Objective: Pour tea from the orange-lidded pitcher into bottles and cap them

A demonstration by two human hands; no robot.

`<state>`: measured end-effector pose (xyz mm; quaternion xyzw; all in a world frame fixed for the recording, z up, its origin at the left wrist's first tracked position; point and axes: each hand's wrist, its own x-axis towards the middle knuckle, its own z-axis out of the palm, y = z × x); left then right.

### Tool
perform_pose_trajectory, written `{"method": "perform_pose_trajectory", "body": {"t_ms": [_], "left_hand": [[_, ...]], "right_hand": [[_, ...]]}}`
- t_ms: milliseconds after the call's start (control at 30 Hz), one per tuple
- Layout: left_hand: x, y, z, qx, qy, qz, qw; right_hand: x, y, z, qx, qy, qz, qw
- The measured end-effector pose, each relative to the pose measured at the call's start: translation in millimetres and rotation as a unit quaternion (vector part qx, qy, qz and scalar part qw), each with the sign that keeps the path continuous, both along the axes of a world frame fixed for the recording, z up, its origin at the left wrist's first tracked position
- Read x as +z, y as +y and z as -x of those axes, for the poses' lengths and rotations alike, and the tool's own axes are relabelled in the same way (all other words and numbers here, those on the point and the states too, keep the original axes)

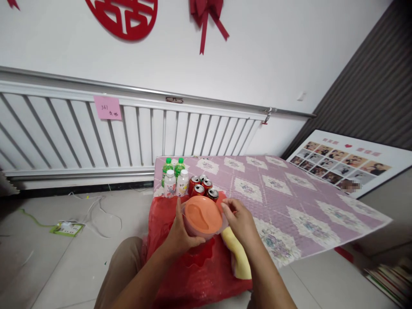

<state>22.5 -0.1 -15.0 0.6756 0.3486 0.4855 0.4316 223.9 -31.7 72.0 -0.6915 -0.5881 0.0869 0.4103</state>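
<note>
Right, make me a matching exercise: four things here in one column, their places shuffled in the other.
1. orange-lidded bowl
2. red cans
3. pink note
4. yellow cloth

A. on the radiator
B. under the right hand
C. held between the left hand and the right hand
D. on the table, beside the bottles

Pairs: 1-C, 2-D, 3-A, 4-B
</note>
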Motion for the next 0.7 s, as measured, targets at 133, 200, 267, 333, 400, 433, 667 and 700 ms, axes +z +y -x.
{"method": "perform_pose_trajectory", "body": {"t_ms": [133, 200, 267, 333, 400, 433, 667, 700], "left_hand": [[-5.4, 1, -1, 0.009, 0.002, 0.007, 1.0], [-9.6, 1, 0, 0.007, 0.008, 0.008, 1.0], [-13.5, 1, 0, 0.007, 0.019, 0.009, 1.0], [-16.8, 1, 1, 0.008, 0.026, 0.008, 1.0], [-19.7, 1, 0, 0.009, 0.029, 0.006, 1.0], [-21.0, 1, 0, 0.01, 0.03, 0.004, 1.0], [-26.7, 2, -1, 0.015, 0.04, -0.002, 0.999], [-27.4, 2, -1, 0.018, 0.041, 0.0, 0.999]], "right_hand": [[-27.4, 23, -38, -0.054, 0.011, 0.021, 0.998], [-42.7, 38, -50, -0.069, 0.012, 0.036, 0.997], [-55.5, 54, -57, -0.069, 0.013, 0.051, 0.996], [-64.5, 69, -60, -0.056, 0.013, 0.064, 0.996], [-69.9, 83, -60, -0.043, 0.011, 0.075, 0.996], [-71.8, 89, -60, -0.04, 0.009, 0.079, 0.996], [-84.4, 123, -57, -0.036, -0.001, 0.088, 0.996], [-86.6, 125, -57, -0.035, -0.001, 0.085, 0.996]]}}
